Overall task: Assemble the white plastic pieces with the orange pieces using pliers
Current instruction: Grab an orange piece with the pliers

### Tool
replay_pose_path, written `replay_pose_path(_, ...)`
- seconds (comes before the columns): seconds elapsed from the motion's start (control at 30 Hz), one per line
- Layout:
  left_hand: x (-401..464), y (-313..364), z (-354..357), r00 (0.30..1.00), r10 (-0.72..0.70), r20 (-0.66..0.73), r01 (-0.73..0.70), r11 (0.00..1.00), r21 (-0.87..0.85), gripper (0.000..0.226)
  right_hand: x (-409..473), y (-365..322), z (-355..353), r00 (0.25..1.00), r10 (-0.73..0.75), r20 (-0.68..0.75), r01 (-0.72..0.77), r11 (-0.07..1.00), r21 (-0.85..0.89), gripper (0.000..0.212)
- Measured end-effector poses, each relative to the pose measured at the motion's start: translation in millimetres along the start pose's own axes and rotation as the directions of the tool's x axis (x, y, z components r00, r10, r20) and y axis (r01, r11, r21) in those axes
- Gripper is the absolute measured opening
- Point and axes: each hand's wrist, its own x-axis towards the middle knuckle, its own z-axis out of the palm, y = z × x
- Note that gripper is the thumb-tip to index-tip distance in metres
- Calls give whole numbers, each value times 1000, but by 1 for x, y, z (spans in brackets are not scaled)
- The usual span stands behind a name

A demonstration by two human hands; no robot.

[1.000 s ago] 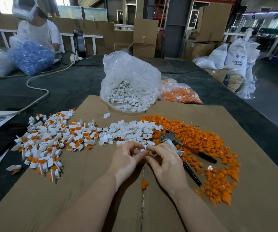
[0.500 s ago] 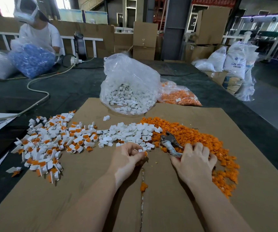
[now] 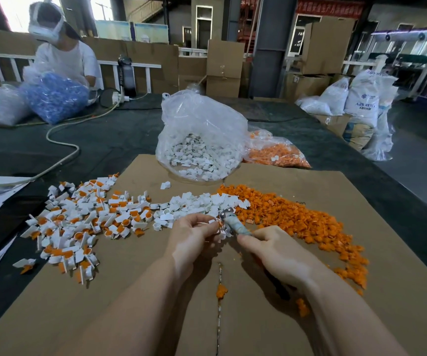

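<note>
Frame centre: my left hand [image 3: 194,233] pinches a white-and-orange piece [image 3: 217,224]. My right hand [image 3: 276,253] grips the pliers [image 3: 233,222], whose head touches that piece, above the cardboard [image 3: 156,278].

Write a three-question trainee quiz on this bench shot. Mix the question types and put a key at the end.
1. True or false: the right hand holds the pliers, their head pointing toward the left hand.
2. Multiple choice: where does the loose orange pile lie? A) right of the loose white pieces; B) inside the big clear bag; C) off the cardboard sheet.
3. Fill in: the finished white-and-orange assemblies lie on the wearer's ____ side.

Key: 1 true; 2 A; 3 left.
</note>
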Motion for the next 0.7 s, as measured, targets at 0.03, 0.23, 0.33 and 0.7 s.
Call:
replay_pose_path(0.03, 1, 1, -1, 1000, 2, -5, -2, 1000, 1, 17, 0, -1, 0, 1000, 4, 29, -5, 1000, 17, 38)
replay_pose_path(0.23, 3, 2, -1, 999, -13, -37, 12, 1000, -25, 14, -2, -4, -4, 985, 32, 171, -52, 992, 114, 28)
replay_pose_path(0.33, 3, 3, 0, 999, -17, -48, 16, 999, -33, 10, -4, -6, -5, 976, 51, 212, -74, 992, 104, 12)
replay_pose_path(0.7, 3, -4, 1, 997, 3, -73, -6, 999, -34, 12, -6, -2, 13, 999, -22, -28, 19, 993, -118, 26)
